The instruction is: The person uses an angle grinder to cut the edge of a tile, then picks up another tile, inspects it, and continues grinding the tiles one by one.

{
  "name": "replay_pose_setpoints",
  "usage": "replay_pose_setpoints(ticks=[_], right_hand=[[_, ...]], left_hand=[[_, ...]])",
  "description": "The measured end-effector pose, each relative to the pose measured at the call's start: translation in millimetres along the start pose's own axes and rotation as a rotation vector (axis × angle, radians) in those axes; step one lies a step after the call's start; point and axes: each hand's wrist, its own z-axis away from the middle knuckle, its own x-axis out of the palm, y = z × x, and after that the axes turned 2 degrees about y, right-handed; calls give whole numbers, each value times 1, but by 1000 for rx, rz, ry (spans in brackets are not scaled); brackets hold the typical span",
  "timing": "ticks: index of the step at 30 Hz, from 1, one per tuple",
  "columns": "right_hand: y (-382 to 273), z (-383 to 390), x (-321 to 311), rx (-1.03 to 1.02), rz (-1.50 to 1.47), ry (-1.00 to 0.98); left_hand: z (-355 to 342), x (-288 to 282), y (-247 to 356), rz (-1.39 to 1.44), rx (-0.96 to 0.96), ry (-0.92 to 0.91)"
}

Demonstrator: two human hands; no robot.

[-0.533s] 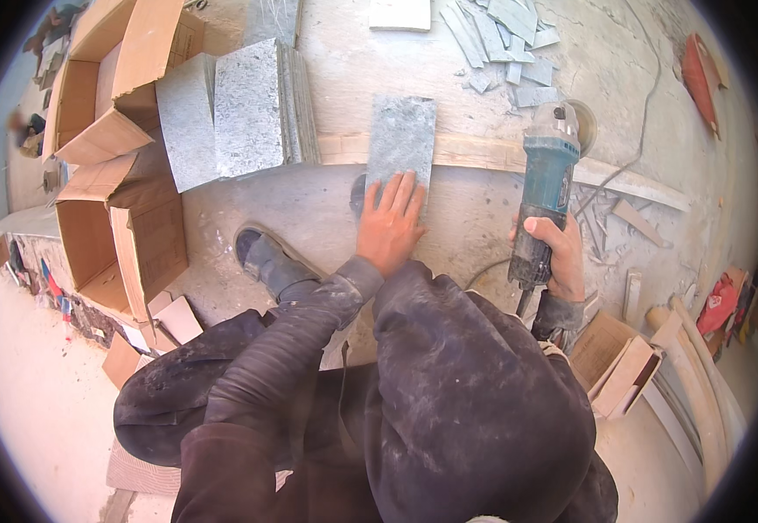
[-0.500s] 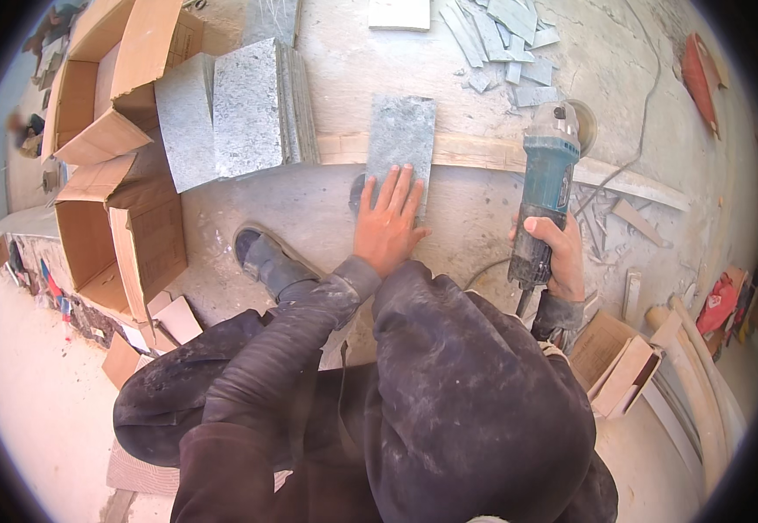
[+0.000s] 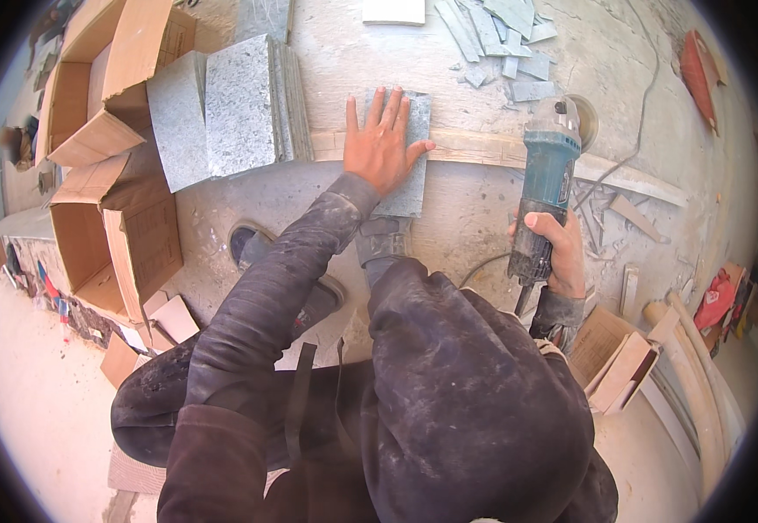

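Note:
A grey stone tile [image 3: 414,187] lies across a long wooden strip [image 3: 475,149] on the dusty floor. My left hand [image 3: 383,144] is spread on the tile, fingers pointing away from me, covering much of its left part. In my right hand [image 3: 558,248] is a teal and black angle grinder [image 3: 549,174], gripped round its dark rear body, its head and disc [image 3: 586,122] pointing away from me. The grinder is to the right of the tile, apart from it. Under the tile's near end, my shoe shows in part.
A stack of grey tiles [image 3: 244,109] stands to the left beside open cardboard boxes [image 3: 148,231]. Broken tile offcuts [image 3: 505,39] lie at the far right, near a white tile [image 3: 394,11]. A power cord [image 3: 645,122] trails on the right. A small carton [image 3: 610,357] sits near my right forearm.
My left hand has slid farther away and a little left over the tile. The grinder has hardly moved. My left foot has shifted.

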Motion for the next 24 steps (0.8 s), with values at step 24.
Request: replay_pose_setpoints(ticks=[24], right_hand=[[4,0,-3,13,-5,1]], left_hand=[[-50,-17,-36,365,-325,-284]])
